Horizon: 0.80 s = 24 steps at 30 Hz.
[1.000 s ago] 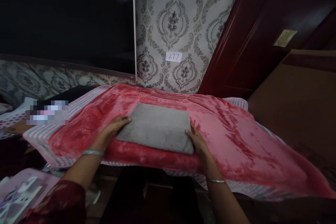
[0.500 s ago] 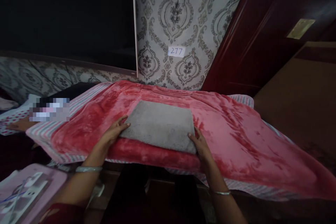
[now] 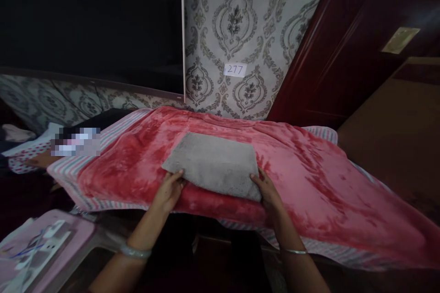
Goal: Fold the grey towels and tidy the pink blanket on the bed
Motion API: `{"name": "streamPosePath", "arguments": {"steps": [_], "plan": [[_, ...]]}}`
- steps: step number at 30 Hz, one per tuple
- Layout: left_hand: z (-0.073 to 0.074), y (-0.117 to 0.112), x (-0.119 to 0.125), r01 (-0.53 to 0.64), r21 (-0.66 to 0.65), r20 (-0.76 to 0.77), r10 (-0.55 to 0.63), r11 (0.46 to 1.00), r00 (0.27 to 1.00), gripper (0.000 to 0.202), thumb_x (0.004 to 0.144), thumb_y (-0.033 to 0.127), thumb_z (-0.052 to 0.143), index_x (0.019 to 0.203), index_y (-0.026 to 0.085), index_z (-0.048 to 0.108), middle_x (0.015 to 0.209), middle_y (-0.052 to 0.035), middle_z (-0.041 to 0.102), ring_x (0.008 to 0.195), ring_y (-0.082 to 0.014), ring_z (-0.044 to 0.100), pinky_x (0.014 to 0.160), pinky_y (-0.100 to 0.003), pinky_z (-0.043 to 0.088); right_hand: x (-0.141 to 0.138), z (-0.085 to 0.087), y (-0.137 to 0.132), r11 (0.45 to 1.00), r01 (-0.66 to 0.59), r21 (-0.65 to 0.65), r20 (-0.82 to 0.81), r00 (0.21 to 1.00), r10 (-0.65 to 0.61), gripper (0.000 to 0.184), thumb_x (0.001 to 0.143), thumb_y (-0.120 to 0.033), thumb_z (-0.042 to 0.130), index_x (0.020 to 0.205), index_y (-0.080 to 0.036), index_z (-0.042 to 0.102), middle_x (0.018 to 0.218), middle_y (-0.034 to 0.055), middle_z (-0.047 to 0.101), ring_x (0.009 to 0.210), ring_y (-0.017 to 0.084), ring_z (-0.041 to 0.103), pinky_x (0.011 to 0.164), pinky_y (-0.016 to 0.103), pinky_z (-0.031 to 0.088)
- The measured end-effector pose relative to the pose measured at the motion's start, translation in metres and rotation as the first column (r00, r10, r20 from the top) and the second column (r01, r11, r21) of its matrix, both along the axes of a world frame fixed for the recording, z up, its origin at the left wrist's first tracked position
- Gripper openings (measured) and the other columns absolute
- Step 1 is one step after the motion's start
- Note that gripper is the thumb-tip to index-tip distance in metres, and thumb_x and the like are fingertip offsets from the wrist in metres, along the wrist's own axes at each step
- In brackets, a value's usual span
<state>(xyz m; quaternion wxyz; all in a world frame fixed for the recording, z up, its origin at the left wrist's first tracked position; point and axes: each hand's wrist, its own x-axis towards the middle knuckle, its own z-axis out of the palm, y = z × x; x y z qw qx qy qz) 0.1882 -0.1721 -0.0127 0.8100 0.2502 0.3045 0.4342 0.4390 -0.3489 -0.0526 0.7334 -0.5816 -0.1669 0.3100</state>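
A flat, grey rectangular piece of plush cloth lies on the red plush blanket. At its near left edge, my left hand grips the cloth, thumb on top and fingers curled underneath. My right hand pinches the near right corner the same way, with the thumb over the grey surface. The cloth's near edge is lifted slightly where my left hand holds it. Whether the cloth is folded in layers I cannot tell.
A pink stool or table with a white power strip stands at the lower left. A dark television screen hangs at the back left, beside patterned wallpaper with a paper label reading 277. A dark red door frame rises at the right.
My left hand has moved right and nearer along the cloth's front edge, from its left side. My right hand keeps its hold at the right corner. The whole view has shifted slightly.
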Motion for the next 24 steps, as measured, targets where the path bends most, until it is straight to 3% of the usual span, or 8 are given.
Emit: {"name": "streamPosePath", "arguments": {"steps": [5, 10, 13, 16, 19, 22, 24], "plan": [[-0.001, -0.014, 0.021, 0.003, 0.089, -0.041, 0.001, 0.996, 0.999, 0.050, 0.071, 0.005, 0.073, 0.115, 0.027, 0.063, 0.116, -0.0036, 0.072, 0.101, -0.0213, 0.069, 0.084, -0.033, 0.059, 0.001, 0.005, 0.002, 1.000, -0.004, 0.014, -0.027, 1.000, 0.005, 0.081, 0.061, -0.037, 0.083, 0.135, -0.023, 0.053, 0.121, 0.0099, 0.071, 0.105, 0.030, 0.070, 0.087, 0.046, 0.059], [0.012, -0.007, 0.030, -0.085, 0.017, -0.101, 0.086, 0.996, 0.991, 0.044, 0.073, 0.001, 0.064, 0.111, 0.023, 0.066, 0.105, -0.0047, 0.075, 0.099, -0.0225, 0.069, 0.086, -0.034, 0.059, -0.010, 0.015, 0.001, 1.000, -0.001, 0.009, 0.020, 1.000, 0.000, 0.093, 0.065, -0.041, 0.081, 0.148, -0.025, 0.043, 0.125, 0.0110, 0.069, 0.104, 0.031, 0.070, 0.083, 0.046, 0.060], [0.023, 0.002, 0.021, -0.175, 0.072, -0.086, 0.181, 0.982, 0.980, 0.041, 0.072, -0.001, 0.061, 0.106, 0.021, 0.068, 0.098, -0.0015, 0.075, 0.091, -0.0182, 0.069, 0.089, -0.030, 0.057, -0.030, 0.018, -0.009, 0.999, -0.032, 0.037, 0.095, 0.995, 0.029, 0.095, 0.069, -0.048, 0.080, 0.152, -0.028, 0.037, 0.128, 0.0102, 0.067, 0.105, 0.030, 0.069, 0.084, 0.045, 0.059], [0.025, 0.010, 0.006, -0.226, 0.078, -0.092, 0.232, 0.971, 0.968, 0.034, 0.073, 0.000, 0.062, 0.100, 0.019, 0.068, 0.087, 0.0000, 0.074, 0.084, -0.0151, 0.069, 0.091, -0.026, 0.055, -0.048, 0.013, -0.026, 0.987, -0.149, -0.061, 0.129, 0.979, 0.156, 0.100, 0.069, -0.052, 0.080, 0.154, -0.027, 0.035, 0.102, 0.0087, 0.074, 0.084, 0.028, 0.072, 0.070, 0.041, 0.059], [0.016, 0.013, -0.007, -0.259, -0.054, -0.159, 0.248, 0.964, 0.956, 0.029, 0.076, -0.002, 0.057, 0.096, 0.016, 0.068, 0.077, -0.0001, 0.071, 0.075, -0.0135, 0.067, 0.086, -0.025, 0.056, -0.047, 0.009, -0.039, 0.941, -0.259, -0.219, 0.152, 0.943, 0.295, 0.088, 0.070, -0.058, 0.076, 0.146, -0.021, 0.049, 0.066, 0.0037, 0.069, 0.054, 0.025, 0.065, 0.051, 0.037, 0.053], [0.005, 0.008, -0.013, -0.226, -0.074, -0.139, 0.215, 0.971, 0.967, 0.032, 0.077, -0.005, 0.055, 0.100, 0.015, 0.068, 0.079, -0.0019, 0.073, 0.073, -0.0132, 0.068, 0.080, -0.023, 0.057, -0.026, 0.016, -0.033, 0.956, -0.191, -0.222, 0.304, 0.918, 0.254, 0.063, 0.075, -0.061, 0.067, 0.123, -0.020, 0.066, 0.063, 0.0028, 0.066, 0.053, 0.021, 0.063, 0.052, 0.035, 0.052], [0.001, 0.003, -0.015, -0.161, -0.064, -0.113, 0.154, 0.985, 0.982, 0.036, 0.076, -0.006, 0.057, 0.104, 0.014, 0.068, 0.081, -0.0035, 0.074, 0.074, -0.0147, 0.070, 0.078, -0.025, 0.059, -0.008, 0.026, -0.013, 0.974, -0.104, -0.202, 0.457, 0.869, 0.188, 0.052, 0.078, -0.057, 0.061, 0.113, -0.020, 0.070, 0.069, 0.0034, 0.067, 0.061, 0.021, 0.065, 0.059, 0.034, 0.053]]}}
